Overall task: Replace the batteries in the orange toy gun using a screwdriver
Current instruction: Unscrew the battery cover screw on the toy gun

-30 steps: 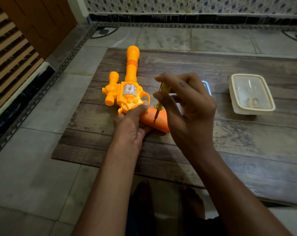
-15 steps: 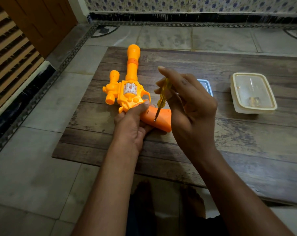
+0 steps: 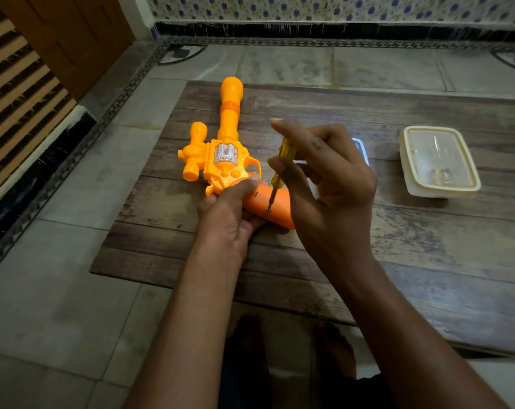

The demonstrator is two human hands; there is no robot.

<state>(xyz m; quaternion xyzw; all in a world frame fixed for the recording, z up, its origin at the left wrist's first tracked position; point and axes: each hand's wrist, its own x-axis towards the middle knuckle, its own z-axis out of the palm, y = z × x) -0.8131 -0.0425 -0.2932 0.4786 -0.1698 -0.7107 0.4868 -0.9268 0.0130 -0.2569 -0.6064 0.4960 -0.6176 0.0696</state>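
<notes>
The orange toy gun lies flat on a wooden mat, its barrel pointing away from me and its darker orange grip toward the right. My left hand holds the gun where the grip meets the body, thumb on top. My right hand pinches a small yellow-handled screwdriver between thumb and fingers. The screwdriver stands nearly upright with its tip set in a screw on the grip.
A cream plastic box with small metal items inside sits on the mat at the right. A white-rimmed object lies partly hidden behind my right hand. Tiled floor surrounds the mat; a wooden door and a wall stand at left and back.
My right hand's fingers have shifted round the screwdriver handle, the index finger rising straighter. The tip stays on the grip's screw. The gun and left hand hold still.
</notes>
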